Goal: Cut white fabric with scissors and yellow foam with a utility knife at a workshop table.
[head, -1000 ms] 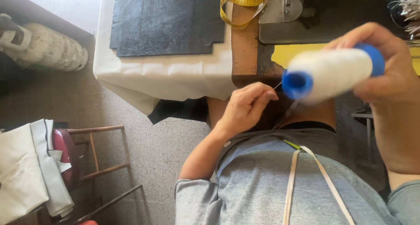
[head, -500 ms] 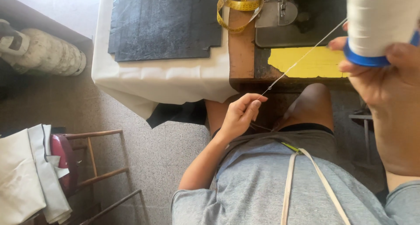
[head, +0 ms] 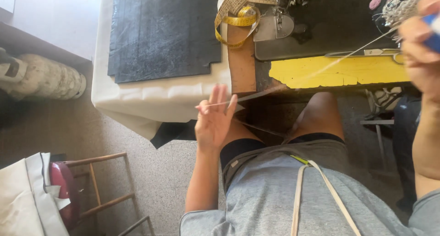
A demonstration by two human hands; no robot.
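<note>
1. At the far left, a pale ribbed sack-like bundle (head: 43,77) is lying on the speckled floor (head: 160,181), and lower down a small wooden-framed chair with a dark red seat (head: 82,190) is standing beside a folded cream cloth (head: 23,199).
2. A white cloth-covered bench (head: 151,100) is carrying a dark grey rectangular mat of stiff sheet material (head: 165,32); a black scrap of fabric (head: 172,133) is hanging below the bench edge.
3. A yellow coiled measuring tape (head: 238,13) is lying at the right edge of the mat, just beside the grey metal sewing machine (head: 275,22), which is sitting on a dark surface.
4. The left hand (head: 214,119) is held up in front of the bench edge with its palm showing and fingers spread fairly wide; a thin pale thread (head: 321,71) is passing across its fingertips, though whether the thumb is pinching it is hard to tell.
5. The thread is running taut, up and to the right, over a brown wooden strip (head: 241,61) and a bright yellow flat panel (head: 334,71), towards the right hand.
6. A pair of metal scissors (head: 366,54) is lying along the top edge of the yellow panel.
7. The right hand (head: 424,48) is raised at the right edge, blurred, with its fingers curled around a blue-ended object (head: 433,32), mostly cut off by the frame.
8. A grey knitted item with pink trim (head: 398,4) is sitting just behind it.
</note>
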